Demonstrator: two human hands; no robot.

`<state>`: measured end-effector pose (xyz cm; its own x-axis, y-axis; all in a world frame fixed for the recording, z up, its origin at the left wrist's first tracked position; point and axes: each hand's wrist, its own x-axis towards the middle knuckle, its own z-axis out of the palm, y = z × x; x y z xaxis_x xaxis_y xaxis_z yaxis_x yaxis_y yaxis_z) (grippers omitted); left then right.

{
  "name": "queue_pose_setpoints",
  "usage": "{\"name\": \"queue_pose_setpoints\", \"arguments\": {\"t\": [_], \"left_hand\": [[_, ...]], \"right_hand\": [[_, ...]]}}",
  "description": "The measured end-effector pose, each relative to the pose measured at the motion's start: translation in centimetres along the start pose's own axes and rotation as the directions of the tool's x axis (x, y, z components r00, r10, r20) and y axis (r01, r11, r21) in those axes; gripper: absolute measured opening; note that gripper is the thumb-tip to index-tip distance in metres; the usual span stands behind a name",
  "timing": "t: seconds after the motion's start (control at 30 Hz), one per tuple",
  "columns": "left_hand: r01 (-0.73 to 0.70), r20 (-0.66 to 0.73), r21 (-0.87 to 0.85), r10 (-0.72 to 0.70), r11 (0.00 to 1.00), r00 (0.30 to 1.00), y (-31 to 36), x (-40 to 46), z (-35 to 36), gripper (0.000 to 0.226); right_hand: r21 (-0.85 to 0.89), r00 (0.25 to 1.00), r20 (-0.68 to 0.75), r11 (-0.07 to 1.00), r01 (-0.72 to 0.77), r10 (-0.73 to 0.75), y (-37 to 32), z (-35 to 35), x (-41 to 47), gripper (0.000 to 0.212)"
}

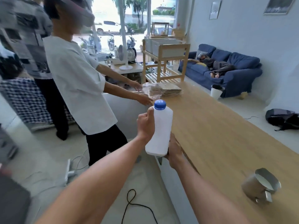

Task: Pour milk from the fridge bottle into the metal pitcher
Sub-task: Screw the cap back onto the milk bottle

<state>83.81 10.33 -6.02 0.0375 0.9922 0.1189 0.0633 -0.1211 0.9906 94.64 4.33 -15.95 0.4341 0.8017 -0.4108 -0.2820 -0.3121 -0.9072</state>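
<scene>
Head view shows the white plastic milk bottle with a blue screw cap (159,131) held upright in the air at the near edge of the long wooden table (226,135). The left hand (145,125) wraps its upper side, thumb near the shoulder, while the right hand (174,151) supports the base from beneath; both are closed on it. The cap is on. The steel pitcher with a handle (260,185) stands well apart to the right on the table, already showing white liquid inside. The bottle looks opaque and full-bodied, so probably weighty; its thin walls may flex and could be slippery if chilled. Gripping mid-body with base support seems soundest.
</scene>
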Motion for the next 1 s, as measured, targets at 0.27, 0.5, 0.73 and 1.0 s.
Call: {"name": "queue_pose_setpoints", "arguments": {"t": [0.27,0.5,0.73,1.0], "left_hand": [[0.005,-0.307,0.047,0.01,0.999,0.952,-0.6,0.3,-17.0,0.067],[0.032,-0.536,0.055,0.002,0.998,0.844,-0.9,-1.6,-33.8,0.063],[0.068,-0.729,0.13,0.049,0.989,0.683,-0.4,-6.3,-48.1,0.053],[0.152,-0.881,0.142,0.055,0.978,0.471,-0.9,-10.8,-60.0,0.056]], "right_hand": [[-0.082,0.982,0.186,0.996,-0.027,0.042,2.2,16.1,-4.0,0.051],[-0.141,0.901,0.419,0.988,-0.056,0.111,5.8,31.5,-10.0,0.046],[-0.334,0.75,0.624,0.943,0.002,0.22,9.9,44.3,-17.3,0.072],[-0.436,0.578,0.746,0.899,0.051,0.329,14.4,55.0,-24.6,0.068]]}}
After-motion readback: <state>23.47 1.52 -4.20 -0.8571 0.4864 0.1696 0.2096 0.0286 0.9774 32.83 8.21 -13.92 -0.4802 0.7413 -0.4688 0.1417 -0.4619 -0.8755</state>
